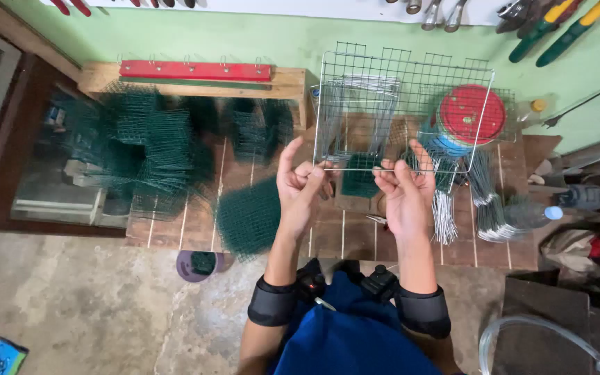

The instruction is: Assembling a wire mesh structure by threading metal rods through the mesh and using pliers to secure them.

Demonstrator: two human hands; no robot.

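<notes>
I hold a silver wire mesh panel point(404, 104) upright in front of me over a low wooden table point(328, 236). My left hand point(301, 187) pinches the panel's lower edge near its left corner, thumb raised. My right hand point(404, 191) grips the same lower edge further right. Both wrists wear black bands. Behind the panel stands a silver wire basket shape point(355, 118).
Green mesh pieces point(147, 139) are piled on the table's left, and one green mesh square point(248, 219) lies near its front edge. A red-lidded tub point(473, 114) and bundles of bent silver wire point(487, 208) sit at the right. Hand tools hang on the green wall. A purple cup point(199, 265) stands on the floor.
</notes>
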